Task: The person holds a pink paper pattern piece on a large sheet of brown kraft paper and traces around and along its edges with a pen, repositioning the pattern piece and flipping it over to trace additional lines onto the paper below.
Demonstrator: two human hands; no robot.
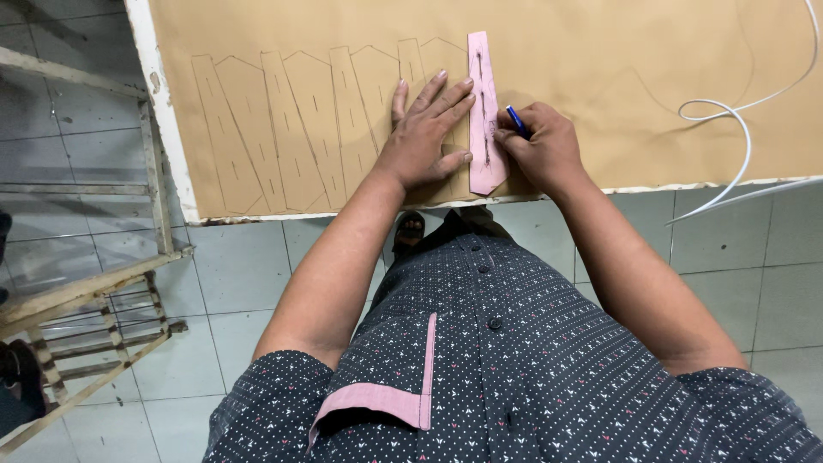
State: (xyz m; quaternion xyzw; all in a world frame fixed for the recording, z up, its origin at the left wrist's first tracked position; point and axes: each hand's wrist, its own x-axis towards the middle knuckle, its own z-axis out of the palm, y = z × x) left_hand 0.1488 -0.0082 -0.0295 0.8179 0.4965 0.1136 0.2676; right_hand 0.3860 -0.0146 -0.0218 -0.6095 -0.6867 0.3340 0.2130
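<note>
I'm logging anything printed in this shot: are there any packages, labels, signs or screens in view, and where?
None in view. The nearest things are unprinted:
Pink template: long narrow strip on the brown paper, held flat by the left hand.
Blue pen: in the right hand, at the strip's edge.

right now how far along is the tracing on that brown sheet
Done: a row of traced outlines fills the brown sheet leftward. In hand: the left hand presses the pink template flat while the right hand runs a blue pen along its edge. Left: bare sheet to the right.
</note>
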